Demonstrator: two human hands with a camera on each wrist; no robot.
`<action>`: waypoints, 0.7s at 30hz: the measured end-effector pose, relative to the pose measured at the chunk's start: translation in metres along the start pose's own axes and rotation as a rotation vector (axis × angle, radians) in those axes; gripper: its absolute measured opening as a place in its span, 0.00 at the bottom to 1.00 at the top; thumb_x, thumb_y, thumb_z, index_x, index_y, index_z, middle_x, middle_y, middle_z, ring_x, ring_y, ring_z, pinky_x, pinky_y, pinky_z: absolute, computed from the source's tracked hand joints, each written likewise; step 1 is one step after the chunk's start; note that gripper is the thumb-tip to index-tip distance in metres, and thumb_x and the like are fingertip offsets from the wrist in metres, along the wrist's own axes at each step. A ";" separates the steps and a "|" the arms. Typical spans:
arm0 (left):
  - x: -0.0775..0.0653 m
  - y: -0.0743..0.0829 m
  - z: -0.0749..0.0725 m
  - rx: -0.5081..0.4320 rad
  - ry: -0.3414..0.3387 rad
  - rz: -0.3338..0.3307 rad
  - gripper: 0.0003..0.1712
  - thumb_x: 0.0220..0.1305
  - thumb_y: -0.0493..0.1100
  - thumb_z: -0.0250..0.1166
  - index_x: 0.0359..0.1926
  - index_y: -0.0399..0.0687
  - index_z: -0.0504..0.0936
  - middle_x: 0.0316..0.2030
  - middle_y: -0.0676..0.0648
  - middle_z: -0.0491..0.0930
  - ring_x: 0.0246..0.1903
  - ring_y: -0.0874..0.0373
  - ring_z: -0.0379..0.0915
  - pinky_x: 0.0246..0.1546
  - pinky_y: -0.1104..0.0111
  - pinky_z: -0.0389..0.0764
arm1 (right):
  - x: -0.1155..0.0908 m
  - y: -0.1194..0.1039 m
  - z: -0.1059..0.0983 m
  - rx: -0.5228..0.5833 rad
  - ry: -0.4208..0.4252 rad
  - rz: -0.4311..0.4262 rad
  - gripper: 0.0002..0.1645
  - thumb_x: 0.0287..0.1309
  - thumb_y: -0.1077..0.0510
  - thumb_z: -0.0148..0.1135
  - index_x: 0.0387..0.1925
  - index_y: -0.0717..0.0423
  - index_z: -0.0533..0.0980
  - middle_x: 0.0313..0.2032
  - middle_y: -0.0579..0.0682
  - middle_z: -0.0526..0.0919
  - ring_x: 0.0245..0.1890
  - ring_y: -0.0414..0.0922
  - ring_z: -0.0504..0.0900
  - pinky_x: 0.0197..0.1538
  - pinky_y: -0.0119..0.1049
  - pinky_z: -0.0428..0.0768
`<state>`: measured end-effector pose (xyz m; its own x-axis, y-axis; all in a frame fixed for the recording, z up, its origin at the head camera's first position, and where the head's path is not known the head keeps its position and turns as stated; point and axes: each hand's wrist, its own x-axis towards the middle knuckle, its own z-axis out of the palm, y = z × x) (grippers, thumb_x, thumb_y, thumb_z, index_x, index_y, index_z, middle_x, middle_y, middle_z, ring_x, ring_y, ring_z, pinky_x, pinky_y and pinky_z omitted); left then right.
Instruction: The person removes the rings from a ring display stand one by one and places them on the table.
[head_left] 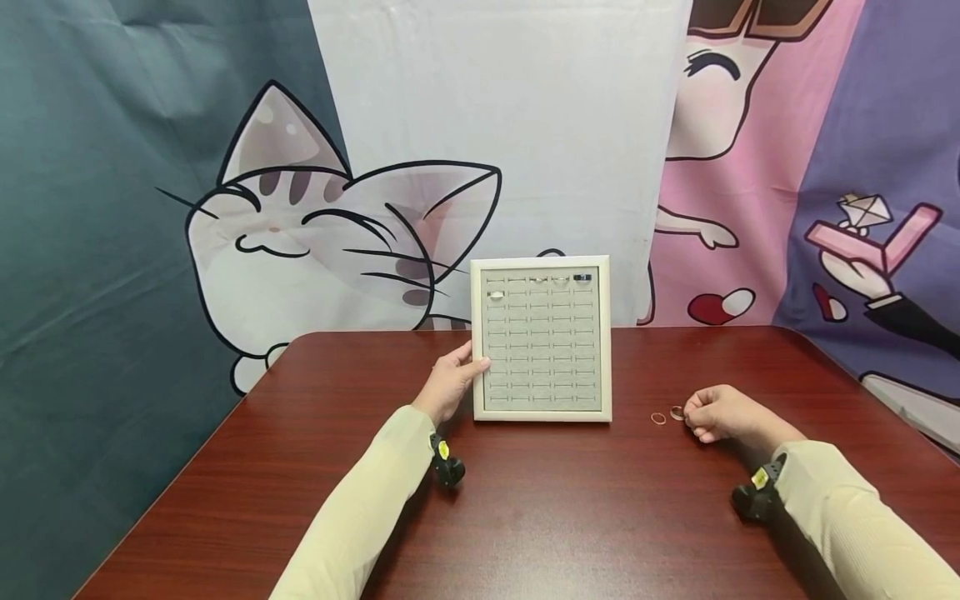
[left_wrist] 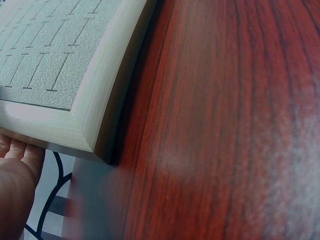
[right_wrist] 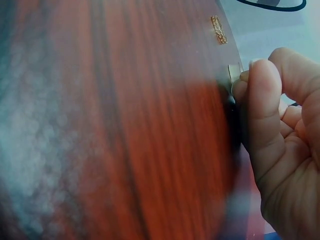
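Observation:
A ring display board (head_left: 542,337) in a cream frame stands upright on the table, its grey padded face cut with rows of slots. My left hand (head_left: 447,385) grips its left edge, thumb in front; the left wrist view shows the fingers against the frame's side (left_wrist: 50,127). At the right, my right hand (head_left: 723,414) pinches a ring (head_left: 677,412) between thumb and finger at the tabletop. In the right wrist view only part of this ring (right_wrist: 233,78) sticks out past the fingertips. Beside it lies a patterned gold ring (head_left: 658,419).
Several rings sit in the board's upper slots, among them a dark blue one (head_left: 582,277) at the top right. The red-brown wooden table (head_left: 570,517) ends at a cartoon-printed cloth (head_left: 420,83) behind it. Each wrist wears a black camera (head_left: 756,500).

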<state>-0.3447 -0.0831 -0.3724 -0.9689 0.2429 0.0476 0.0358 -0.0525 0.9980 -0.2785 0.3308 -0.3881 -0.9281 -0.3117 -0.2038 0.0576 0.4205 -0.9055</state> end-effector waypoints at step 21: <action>0.000 0.000 -0.001 0.016 0.000 -0.011 0.30 0.63 0.38 0.59 0.66 0.51 0.66 0.55 0.45 0.76 0.48 0.58 0.76 0.55 0.63 0.73 | 0.017 -0.046 -0.001 -0.069 0.178 -0.153 0.09 0.54 0.68 0.54 0.34 0.74 0.69 0.21 0.47 0.74 0.19 0.37 0.75 0.26 0.33 0.80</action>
<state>-0.3450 -0.0840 -0.3726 -0.9692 0.2434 0.0365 0.0289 -0.0346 0.9990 -0.2969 0.3068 -0.3496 -0.9747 -0.2234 0.0082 -0.1082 0.4393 -0.8918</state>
